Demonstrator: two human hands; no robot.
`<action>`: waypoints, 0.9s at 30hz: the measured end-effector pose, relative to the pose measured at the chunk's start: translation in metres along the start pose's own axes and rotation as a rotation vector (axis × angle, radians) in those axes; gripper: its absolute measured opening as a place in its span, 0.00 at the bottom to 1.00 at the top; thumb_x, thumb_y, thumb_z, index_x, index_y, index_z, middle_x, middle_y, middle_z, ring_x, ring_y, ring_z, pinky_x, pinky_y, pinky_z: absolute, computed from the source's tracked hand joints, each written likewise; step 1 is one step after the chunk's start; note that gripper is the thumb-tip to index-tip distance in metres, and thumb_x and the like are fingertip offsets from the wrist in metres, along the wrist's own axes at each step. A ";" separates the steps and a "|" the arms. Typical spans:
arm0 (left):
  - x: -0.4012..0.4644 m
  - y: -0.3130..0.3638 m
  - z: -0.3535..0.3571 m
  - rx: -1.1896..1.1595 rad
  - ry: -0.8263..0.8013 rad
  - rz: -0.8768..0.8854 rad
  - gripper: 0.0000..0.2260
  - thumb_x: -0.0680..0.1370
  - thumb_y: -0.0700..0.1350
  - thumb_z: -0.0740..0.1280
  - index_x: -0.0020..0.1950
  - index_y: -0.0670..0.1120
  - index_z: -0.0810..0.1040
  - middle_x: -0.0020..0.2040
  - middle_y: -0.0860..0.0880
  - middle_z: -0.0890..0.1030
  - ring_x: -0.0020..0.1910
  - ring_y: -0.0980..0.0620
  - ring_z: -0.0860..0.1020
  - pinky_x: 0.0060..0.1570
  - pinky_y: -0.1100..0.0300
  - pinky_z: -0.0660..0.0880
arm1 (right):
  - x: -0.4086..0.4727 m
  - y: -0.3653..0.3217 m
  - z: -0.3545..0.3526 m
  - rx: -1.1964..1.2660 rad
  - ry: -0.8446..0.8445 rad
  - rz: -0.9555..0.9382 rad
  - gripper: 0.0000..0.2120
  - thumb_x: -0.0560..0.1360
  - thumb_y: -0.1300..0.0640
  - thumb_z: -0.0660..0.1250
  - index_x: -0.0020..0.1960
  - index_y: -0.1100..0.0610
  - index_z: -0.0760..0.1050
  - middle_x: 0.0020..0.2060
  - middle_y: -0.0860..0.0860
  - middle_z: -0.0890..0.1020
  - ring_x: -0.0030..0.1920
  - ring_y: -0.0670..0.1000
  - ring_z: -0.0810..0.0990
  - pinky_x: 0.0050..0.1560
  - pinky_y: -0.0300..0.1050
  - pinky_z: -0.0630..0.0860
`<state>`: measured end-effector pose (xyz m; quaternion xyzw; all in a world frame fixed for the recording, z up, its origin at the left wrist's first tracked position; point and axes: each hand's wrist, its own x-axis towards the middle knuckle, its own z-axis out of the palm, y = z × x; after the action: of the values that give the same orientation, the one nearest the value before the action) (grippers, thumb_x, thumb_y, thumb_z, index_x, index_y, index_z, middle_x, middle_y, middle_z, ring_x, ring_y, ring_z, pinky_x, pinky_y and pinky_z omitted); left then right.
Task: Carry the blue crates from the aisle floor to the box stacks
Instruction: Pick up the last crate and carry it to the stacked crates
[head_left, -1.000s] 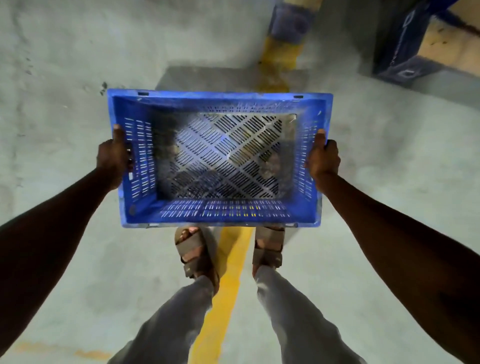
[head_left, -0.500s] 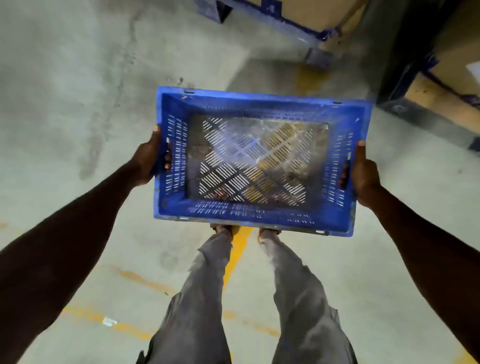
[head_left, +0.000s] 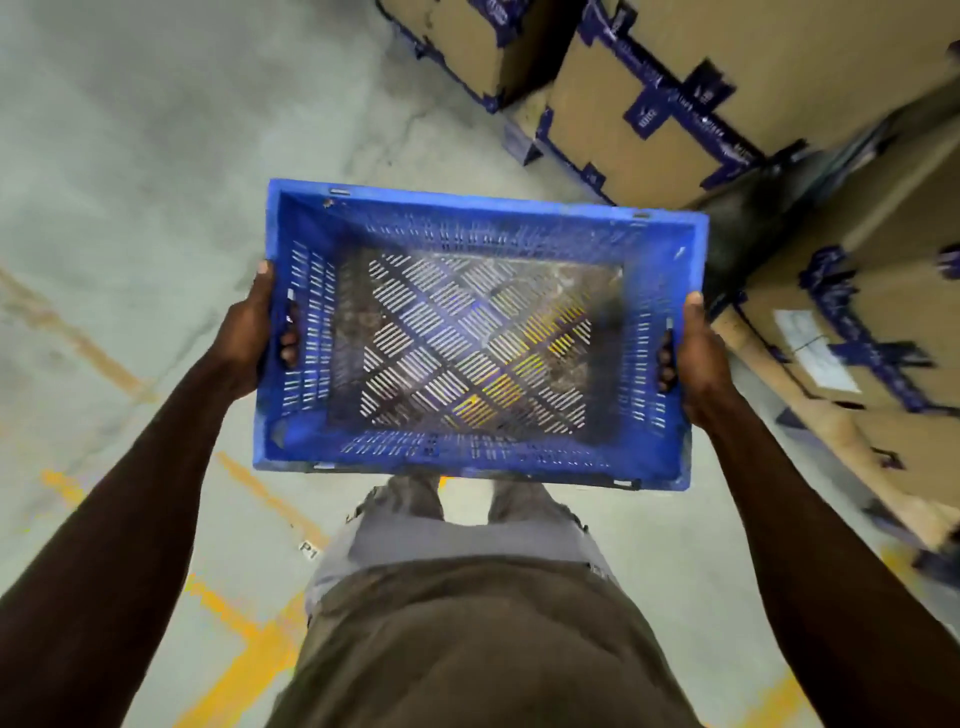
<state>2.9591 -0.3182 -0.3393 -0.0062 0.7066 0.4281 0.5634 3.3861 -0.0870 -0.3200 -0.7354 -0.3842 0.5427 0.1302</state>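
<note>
- Left hand (head_left: 248, 332) and right hand (head_left: 698, 358) are gripping the end handle slots of the rectangular slotted plastic blue crate (head_left: 478, 332), fingers curled through.
- Crate is hanging above the concrete floor (head_left: 156, 156), near taped cardboard boxes (head_left: 675, 93).

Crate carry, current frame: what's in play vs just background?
In play:
- blue crate, empty
- left hand and right hand, gripping its side handles
- cardboard boxes, ahead right

Background:
- yellow floor lines
- floor label
</note>
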 end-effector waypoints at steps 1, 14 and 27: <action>-0.011 0.001 -0.019 -0.022 0.014 0.011 0.30 0.72 0.76 0.59 0.37 0.47 0.70 0.26 0.49 0.65 0.22 0.51 0.63 0.22 0.63 0.65 | -0.013 -0.010 0.012 -0.005 -0.024 -0.021 0.29 0.79 0.29 0.53 0.35 0.52 0.68 0.23 0.49 0.68 0.20 0.48 0.63 0.25 0.41 0.62; -0.091 0.049 -0.271 -0.244 0.277 0.109 0.31 0.68 0.78 0.59 0.36 0.49 0.70 0.27 0.49 0.69 0.23 0.52 0.67 0.25 0.63 0.68 | -0.120 -0.175 0.247 -0.097 -0.498 -0.246 0.34 0.58 0.22 0.69 0.42 0.52 0.70 0.25 0.47 0.68 0.22 0.49 0.67 0.24 0.38 0.68; -0.063 0.123 -0.500 -0.472 0.611 0.133 0.30 0.71 0.77 0.57 0.36 0.49 0.67 0.26 0.52 0.64 0.20 0.55 0.62 0.21 0.67 0.61 | -0.171 -0.328 0.595 -0.302 -0.642 -0.433 0.23 0.81 0.34 0.56 0.41 0.53 0.70 0.26 0.48 0.68 0.21 0.48 0.63 0.23 0.38 0.61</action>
<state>2.5263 -0.5761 -0.2159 -0.2170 0.7227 0.5929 0.2811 2.6924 -0.1221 -0.2252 -0.4422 -0.6264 0.6420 0.0054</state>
